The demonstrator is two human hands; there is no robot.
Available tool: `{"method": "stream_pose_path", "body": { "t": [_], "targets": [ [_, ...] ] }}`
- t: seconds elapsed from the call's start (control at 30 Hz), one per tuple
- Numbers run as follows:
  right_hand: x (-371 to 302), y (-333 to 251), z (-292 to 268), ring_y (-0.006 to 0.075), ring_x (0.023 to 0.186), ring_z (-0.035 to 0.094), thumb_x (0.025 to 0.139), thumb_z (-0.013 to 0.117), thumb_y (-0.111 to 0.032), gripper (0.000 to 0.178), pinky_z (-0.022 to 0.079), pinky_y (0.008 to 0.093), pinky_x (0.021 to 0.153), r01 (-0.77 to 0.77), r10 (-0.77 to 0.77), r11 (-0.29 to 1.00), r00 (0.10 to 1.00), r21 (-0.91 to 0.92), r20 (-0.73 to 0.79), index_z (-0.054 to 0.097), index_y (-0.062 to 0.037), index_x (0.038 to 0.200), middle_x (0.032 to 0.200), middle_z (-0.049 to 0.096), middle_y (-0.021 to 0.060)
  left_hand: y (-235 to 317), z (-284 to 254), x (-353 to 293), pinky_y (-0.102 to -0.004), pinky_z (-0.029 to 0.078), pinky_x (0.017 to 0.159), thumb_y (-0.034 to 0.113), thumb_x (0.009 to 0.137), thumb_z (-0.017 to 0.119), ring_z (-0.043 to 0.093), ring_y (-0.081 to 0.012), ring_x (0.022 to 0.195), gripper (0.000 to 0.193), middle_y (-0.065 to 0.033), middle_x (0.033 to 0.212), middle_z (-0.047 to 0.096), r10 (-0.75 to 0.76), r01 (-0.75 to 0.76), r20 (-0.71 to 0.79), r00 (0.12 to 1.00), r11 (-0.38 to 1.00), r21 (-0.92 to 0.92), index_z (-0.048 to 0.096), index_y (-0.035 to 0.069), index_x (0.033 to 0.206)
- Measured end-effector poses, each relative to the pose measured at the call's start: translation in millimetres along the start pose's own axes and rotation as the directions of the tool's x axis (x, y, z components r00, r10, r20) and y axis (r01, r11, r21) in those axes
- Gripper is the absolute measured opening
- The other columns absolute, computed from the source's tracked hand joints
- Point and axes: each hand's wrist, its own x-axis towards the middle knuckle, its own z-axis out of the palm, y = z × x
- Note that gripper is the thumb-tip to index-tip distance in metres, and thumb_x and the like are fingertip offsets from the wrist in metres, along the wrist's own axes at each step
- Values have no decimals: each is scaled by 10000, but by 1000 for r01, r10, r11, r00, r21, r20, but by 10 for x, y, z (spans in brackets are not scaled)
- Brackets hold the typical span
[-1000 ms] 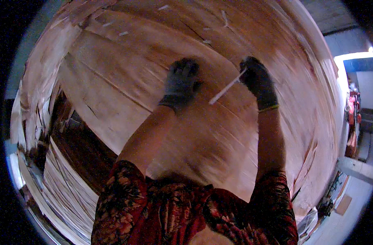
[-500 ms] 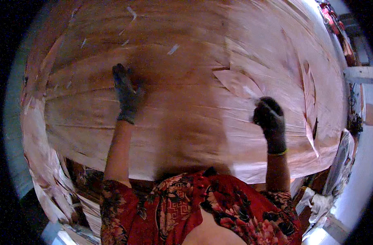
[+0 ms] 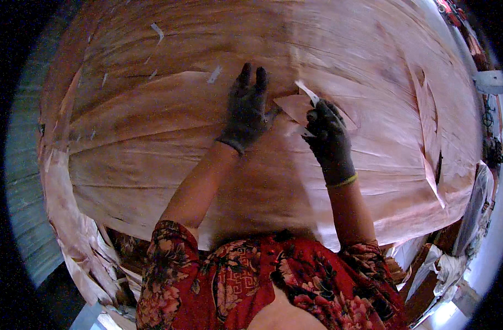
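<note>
Left hand (image 3: 247,111) moved rightward, splayed; right hand (image 3: 329,135) gripping white strip (image 3: 308,92).

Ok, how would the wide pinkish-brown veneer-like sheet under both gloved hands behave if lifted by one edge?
The wide pinkish-brown veneer-like sheet is probably floppy and light, since it ripples and its torn parts look thin. It is likely fragile: the long torn flap at the right could rip further.

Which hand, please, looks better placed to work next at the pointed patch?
Probably the right hand: it holds a pale strip and overlaps the pointed patch in view, while the left hand, fingers extended, is to the patch's left, holding nothing visible.
</note>
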Motion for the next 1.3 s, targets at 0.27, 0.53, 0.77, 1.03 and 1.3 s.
{"method": "stream_pose_path", "body": {
  "t": [0.27, 0.53, 0.77, 1.03, 1.3],
  "targets": [
    [-41, 218, 202, 110, 671, 548, 919, 460, -202, 209, 448, 254, 514, -253, 283, 906, 958, 340, -42, 527, -113, 1096, 863, 574, 6, -20, 101, 74, -525, 290, 1001, 233, 645, 721, 346, -441, 1225, 920, -268, 1370, 313, 95, -97, -95, 991, 995, -11, 229, 87, 1409],
    [-37, 400, 191, 91, 581, 528, 912, 481, -224, 155, 433, 249, 471, 273, -261, 780, 960, -563, 104, 554, -125, 1007, 769, 578, -22, -23, 208, 125, -490, 370, 969, 73, 768, 539, 454, -398, 1133, 593, -199, 1309, 426, 272, -280, -96, 957, 956, -82, 410, 162, 1339],
    [-103, 376, 167, 101, 602, 543, 914, 486, -173, 164, 443, 232, 488, 180, -141, 879, 983, -441, 121, 571, -85, 1023, 742, 570, -14, -36, 235, 120, -475, 263, 1053, 81, 793, 480, 393, -345, 1226, 586, -184, 1356, 389, 268, -267, 44, 962, 963, -33, 338, 44, 1361],
    [-395, -25, 154, 142, 652, 594, 819, 610, -163, 157, 472, 267, 547, -439, 421, 881, 898, 176, 128, 640, -37, 908, 766, 632, 35, -34, 193, 162, -470, 182, 1082, 107, 771, 491, 332, -298, 1293, 610, -168, 1405, 336, 311, -332, 191, 931, 939, 93, 331, 3, 1350],
    [-428, 46, 170, 107, 611, 571, 859, 585, -202, 221, 454, 224, 549, -567, 553, 795, 823, 215, 126, 641, 11, 868, 719, 615, 36, 1, 232, 190, -488, 185, 1073, 283, 771, 566, 359, -316, 1269, 641, -182, 1373, 378, 273, -297, 197, 942, 949, 103, 388, -12, 1312]
  ]
}}
